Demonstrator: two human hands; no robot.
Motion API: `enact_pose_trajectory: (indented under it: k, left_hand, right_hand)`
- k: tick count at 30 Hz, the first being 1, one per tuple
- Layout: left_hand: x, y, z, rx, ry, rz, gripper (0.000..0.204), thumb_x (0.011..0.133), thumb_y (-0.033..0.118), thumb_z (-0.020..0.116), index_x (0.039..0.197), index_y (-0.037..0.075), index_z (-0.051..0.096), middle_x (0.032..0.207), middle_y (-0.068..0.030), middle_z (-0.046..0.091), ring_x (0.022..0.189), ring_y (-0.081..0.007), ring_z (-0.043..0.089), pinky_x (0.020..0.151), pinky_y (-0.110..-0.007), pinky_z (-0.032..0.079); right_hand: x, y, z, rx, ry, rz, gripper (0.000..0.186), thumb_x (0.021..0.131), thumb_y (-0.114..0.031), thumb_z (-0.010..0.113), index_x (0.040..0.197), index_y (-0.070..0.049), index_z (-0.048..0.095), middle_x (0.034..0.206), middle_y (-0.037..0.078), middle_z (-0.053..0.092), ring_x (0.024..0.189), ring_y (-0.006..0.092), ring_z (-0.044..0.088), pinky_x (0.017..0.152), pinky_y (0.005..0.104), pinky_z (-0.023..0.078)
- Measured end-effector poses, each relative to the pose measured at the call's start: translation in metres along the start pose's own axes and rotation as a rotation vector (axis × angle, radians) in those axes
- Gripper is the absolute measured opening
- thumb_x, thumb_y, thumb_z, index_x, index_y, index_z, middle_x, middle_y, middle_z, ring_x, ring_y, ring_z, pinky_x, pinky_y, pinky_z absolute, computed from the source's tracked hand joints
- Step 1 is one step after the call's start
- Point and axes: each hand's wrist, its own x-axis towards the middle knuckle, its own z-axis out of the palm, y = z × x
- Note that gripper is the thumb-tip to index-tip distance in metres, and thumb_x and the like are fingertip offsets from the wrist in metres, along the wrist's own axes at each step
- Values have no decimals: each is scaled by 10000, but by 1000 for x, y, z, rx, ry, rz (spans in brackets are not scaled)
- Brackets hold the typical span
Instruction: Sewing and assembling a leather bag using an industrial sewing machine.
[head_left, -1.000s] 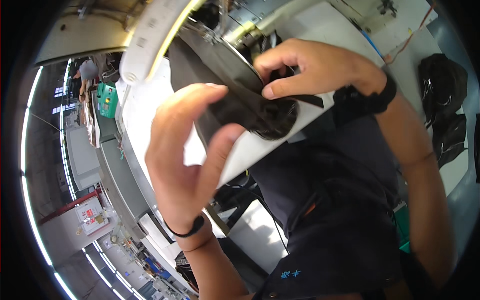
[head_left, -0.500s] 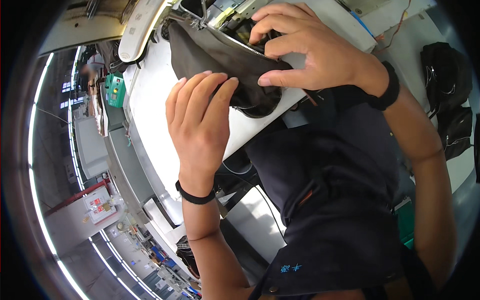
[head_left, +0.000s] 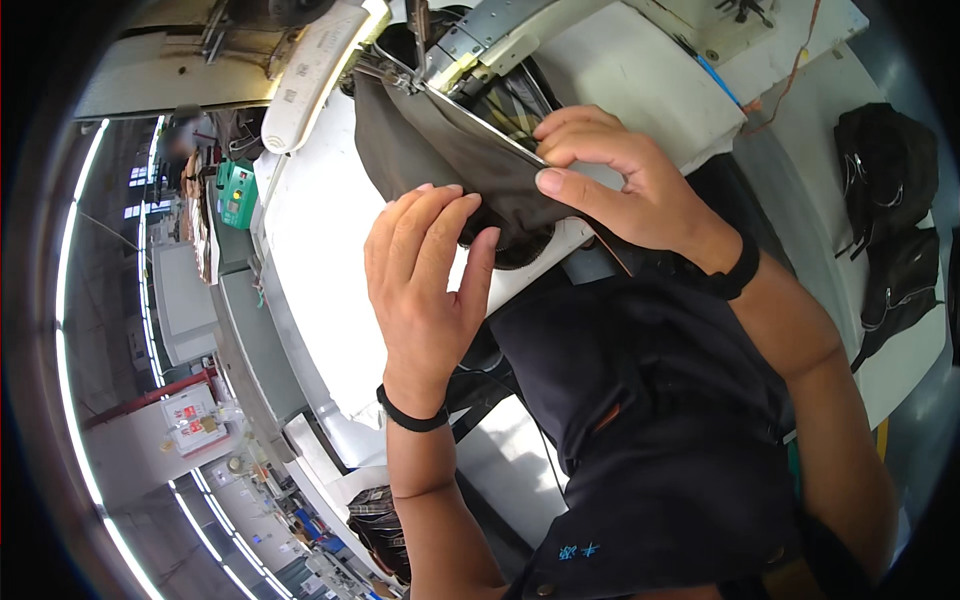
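So your left hand (head_left: pixel 425 290) and right hand (head_left: pixel 625 180) both pinch the dark fabric (head_left: pixel 450 150), already at the sewing machine (head_left: pixel 560 40); stitching looks unfinished.

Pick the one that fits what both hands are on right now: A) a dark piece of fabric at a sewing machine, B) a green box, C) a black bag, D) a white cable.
A: the left hand and right hand both press on the dark fabric by the sewing machine.
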Motion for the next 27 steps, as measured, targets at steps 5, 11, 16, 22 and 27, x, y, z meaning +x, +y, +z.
enact_pose_trajectory:
  k: [5, 11, 16, 22, 27]
  left_hand:
    - [2, 3, 11, -160, 99, -143, 390, 883, 49, 789, 1259, 23, 691, 1228, -136, 688, 1124, -287, 655, 899, -358, 545]
    - [8, 8, 27, -122, 152, -139, 485, 878, 110, 785, 1336, 22, 652, 1333, -153, 630, 1190, -339, 608, 1039, -435, 445]
    - [14, 4, 20, -224, 217, -146, 444, 935, 84, 721, 1361, -4, 634, 1376, -195, 620, 1206, -341, 624, 1048, -406, 470]
    - [14, -2, 40, -143, 82, -152, 603, 950, 148, 712, 1500, 14, 507, 1522, -196, 514, 1333, -352, 549, 1119, -454, 410]
    - [8, -4, 55, -69, 63, -140, 656, 956, 160, 703, 1550, 32, 456, 1597, -208, 431, 1399, -355, 496, 1164, -531, 358]
  right_hand:
    - [-3, -3, 3, 9, 15, 47, 122, 940, -97, 738, 921, 3, 672, 990, 74, 703, 1218, 281, 593, 1059, 406, 443]
    - [-1, -10, 20, 85, 122, -5, 164, 894, -147, 797, 900, -27, 685, 992, 81, 697, 1184, 280, 613, 999, 384, 477]
    - [-4, -19, 35, 289, 140, 68, 190, 883, -104, 819, 971, -15, 676, 1053, 79, 679, 1087, 184, 607, 942, 317, 485]
    - [-20, 0, 30, 187, 227, 183, 228, 866, -147, 837, 1002, -13, 712, 994, 64, 696, 958, 184, 641, 861, 313, 505]
    - [-25, 12, 18, -45, 90, 72, 245, 827, -103, 843, 997, -7, 696, 1016, 91, 671, 1018, 231, 611, 935, 345, 472]
